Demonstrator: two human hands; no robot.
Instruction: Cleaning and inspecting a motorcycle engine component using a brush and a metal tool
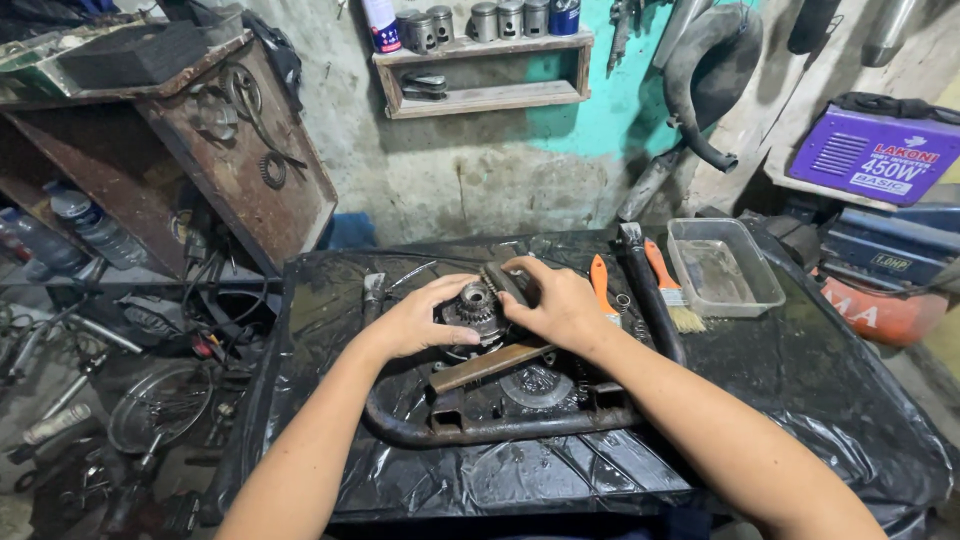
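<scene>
Two bare hands are seen over a worktable draped in black plastic sheet. A grimy gear assembly, toothed and round, is held near the table's centre, above a bent steel tube frame. The left hand is cupped around the assembly's left rim, fingers curled in a moderate spread. The right hand is closed on a small dark block, possibly a wire brush, pressed against the gear's top; its bristles cannot be made out clearly. A flat rusted bar is laid just below the hands. To the right, an orange-handled tool, a paintbrush and a clear plastic tray are set near one another. A wall shelf with metal cylinders is noted behind.
</scene>
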